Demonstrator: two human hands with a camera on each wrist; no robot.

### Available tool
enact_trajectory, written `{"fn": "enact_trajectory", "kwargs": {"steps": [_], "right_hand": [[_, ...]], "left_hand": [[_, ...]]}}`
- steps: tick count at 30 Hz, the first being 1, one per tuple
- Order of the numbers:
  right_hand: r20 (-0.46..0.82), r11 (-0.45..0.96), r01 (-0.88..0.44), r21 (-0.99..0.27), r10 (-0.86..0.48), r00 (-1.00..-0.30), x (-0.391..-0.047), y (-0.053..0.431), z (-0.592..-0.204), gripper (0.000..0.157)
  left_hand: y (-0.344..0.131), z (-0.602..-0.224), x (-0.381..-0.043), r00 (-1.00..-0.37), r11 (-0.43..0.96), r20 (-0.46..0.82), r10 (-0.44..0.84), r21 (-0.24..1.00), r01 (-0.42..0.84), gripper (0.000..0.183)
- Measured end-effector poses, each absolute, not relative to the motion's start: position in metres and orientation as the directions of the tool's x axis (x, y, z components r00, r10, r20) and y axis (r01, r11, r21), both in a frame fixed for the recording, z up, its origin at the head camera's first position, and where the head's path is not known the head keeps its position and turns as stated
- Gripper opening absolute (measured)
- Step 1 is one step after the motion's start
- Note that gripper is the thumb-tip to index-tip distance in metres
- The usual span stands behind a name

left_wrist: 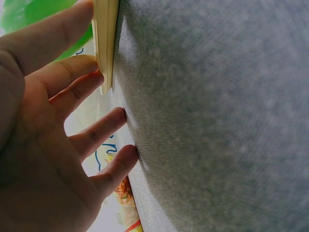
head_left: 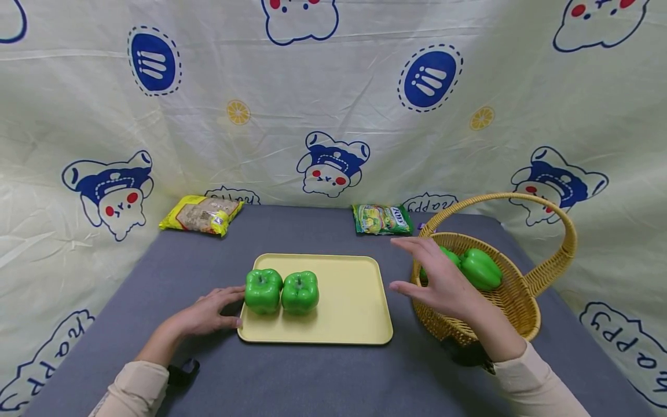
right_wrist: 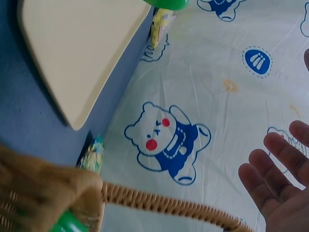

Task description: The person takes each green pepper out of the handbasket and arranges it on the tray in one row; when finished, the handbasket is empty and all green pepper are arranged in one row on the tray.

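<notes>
Two green bell peppers stand side by side on the left half of a pale yellow tray (head_left: 351, 301): the left pepper (head_left: 263, 292) and the right pepper (head_left: 300, 293). My left hand (head_left: 209, 314) is at the tray's left edge, fingers extended and thumb near the corner; the left wrist view shows its spread fingers (left_wrist: 108, 126) by the tray rim (left_wrist: 105, 43). Above the left rim of a wicker basket (head_left: 527, 315) my right hand (head_left: 444, 282) hovers, holding nothing. Inside the basket lie green peppers (head_left: 480, 270), one partly hidden by that hand.
A yellow snack bag (head_left: 202, 215) lies at the table's back left. Farther right, a green packet (head_left: 382, 220) lies near the back edge. The basket's tall handle (head_left: 568, 231) arches over its opening. A printed white cloth (head_left: 333, 87) hangs behind the grey-blue table (head_left: 333, 379).
</notes>
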State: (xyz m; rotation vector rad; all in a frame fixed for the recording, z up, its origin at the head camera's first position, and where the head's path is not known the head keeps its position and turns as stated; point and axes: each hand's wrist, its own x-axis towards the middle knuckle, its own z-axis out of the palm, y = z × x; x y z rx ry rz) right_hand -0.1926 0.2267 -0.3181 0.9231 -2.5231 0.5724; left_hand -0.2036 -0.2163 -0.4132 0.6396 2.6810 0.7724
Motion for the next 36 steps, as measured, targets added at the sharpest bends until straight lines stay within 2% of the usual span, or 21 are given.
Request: {"fn": "enact_trajectory", "kwargs": {"steps": [14, 21, 30, 36], "right_hand": [[0.481, 0.759, -0.595, -0.263, -0.431, -0.763, -0.189, 0.266, -0.32, 0.072], [0.503, 0.787, -0.574, -0.225, -0.41, -0.761, -0.188, 0.283, -0.318, 0.07], [0.477, 0.798, -0.513, -0.316, -0.334, -0.813, -0.195, 0.305, -0.314, 0.067], [0.47, 0.808, -0.503, -0.305, -0.332, -0.818, -0.204, 0.317, -0.317, 0.065]], "left_hand": [[-0.216, -0.414, -0.205, -0.861, 0.761, -0.146, 0.486, 0.556, 0.335, 0.067], [-0.216, -0.414, -0.205, -0.861, 0.757, -0.146, 0.487, 0.563, 0.333, 0.066], [-0.217, -0.414, -0.206, -0.864, 0.76, -0.139, 0.484, 0.557, 0.335, 0.066], [-0.217, -0.414, -0.206, -0.863, 0.759, -0.146, 0.483, 0.56, 0.331, 0.067]]}}
